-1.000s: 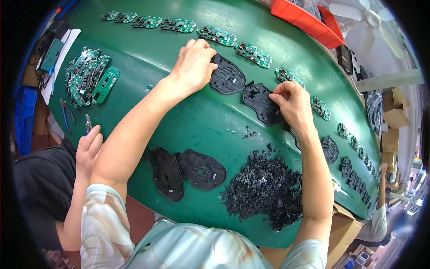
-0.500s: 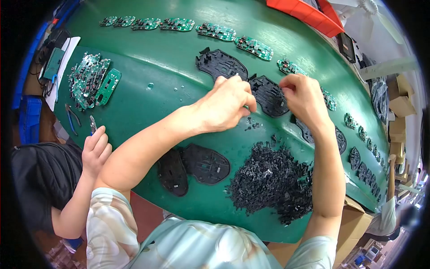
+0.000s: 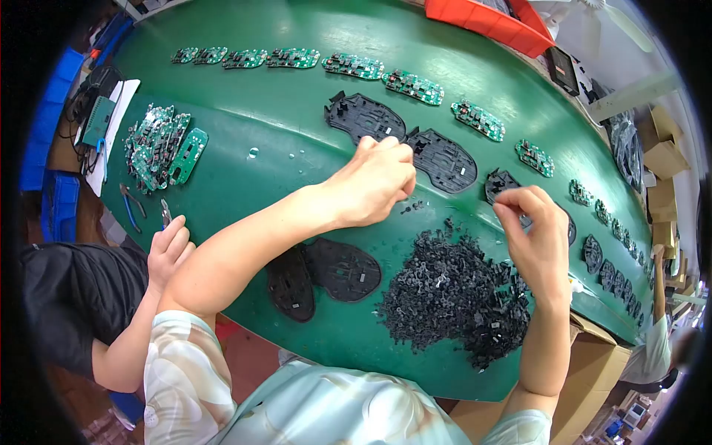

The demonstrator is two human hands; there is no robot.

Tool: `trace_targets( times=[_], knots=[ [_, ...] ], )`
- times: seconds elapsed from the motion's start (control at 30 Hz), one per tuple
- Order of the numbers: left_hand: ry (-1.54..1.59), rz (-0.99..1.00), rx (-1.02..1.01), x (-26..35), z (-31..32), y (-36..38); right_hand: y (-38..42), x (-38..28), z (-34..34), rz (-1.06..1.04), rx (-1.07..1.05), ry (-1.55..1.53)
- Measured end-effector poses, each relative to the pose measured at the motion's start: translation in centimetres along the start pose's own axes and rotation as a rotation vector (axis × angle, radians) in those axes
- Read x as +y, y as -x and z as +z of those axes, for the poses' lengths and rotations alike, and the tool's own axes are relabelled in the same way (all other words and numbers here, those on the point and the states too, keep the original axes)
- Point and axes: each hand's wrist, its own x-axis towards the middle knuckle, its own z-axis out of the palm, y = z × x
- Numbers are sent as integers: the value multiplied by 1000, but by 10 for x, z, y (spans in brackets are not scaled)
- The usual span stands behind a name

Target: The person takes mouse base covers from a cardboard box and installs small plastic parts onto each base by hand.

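Note:
My left hand (image 3: 377,180) is closed, fingers curled downward, over the lower edge of a pair of black plastic shell halves; whatever it holds is hidden. The left shell half (image 3: 363,117) and the right shell half (image 3: 445,162) lie side by side, ribbed insides up. To the right, my right hand (image 3: 540,241) hovers with thumb and forefinger tips close together in a pinch; anything between them is too small to make out. It partly covers another black shell (image 3: 500,182). Below lies a heap of small black plastic parts (image 3: 445,297), with a few loose bits (image 3: 412,207) near my left hand.
Green circuit boards (image 3: 354,67) form a curved row along the green table (image 3: 245,208). More boards (image 3: 154,144) are piled at left. Another person's hand (image 3: 169,248) holds pliers (image 3: 165,213). Two dark shells (image 3: 345,271) lie near my left forearm. A red bin (image 3: 489,26) stands behind.
My right hand has moved right and toward me, away from the right shell half, uncovering it and a circuit board. My left hand stays by the shells, slightly lower.

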Motion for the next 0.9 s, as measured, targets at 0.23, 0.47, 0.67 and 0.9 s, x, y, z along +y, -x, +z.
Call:
trace_targets(
  times=[0.23,0.47,0.67,0.9],
  knots=[
    [171,-256,156,-31,-48,-25,39,2,-10,54,12,6],
    [11,-364,55,-62,-51,-63,48,-2,-4,96,-43,-14],
    [-20,-520,4,-65,-44,-76,43,0,1,42,-42,-3],
    [-8,-560,-41,-57,-42,-82,40,2,7,-9,-37,13]
  ],
)
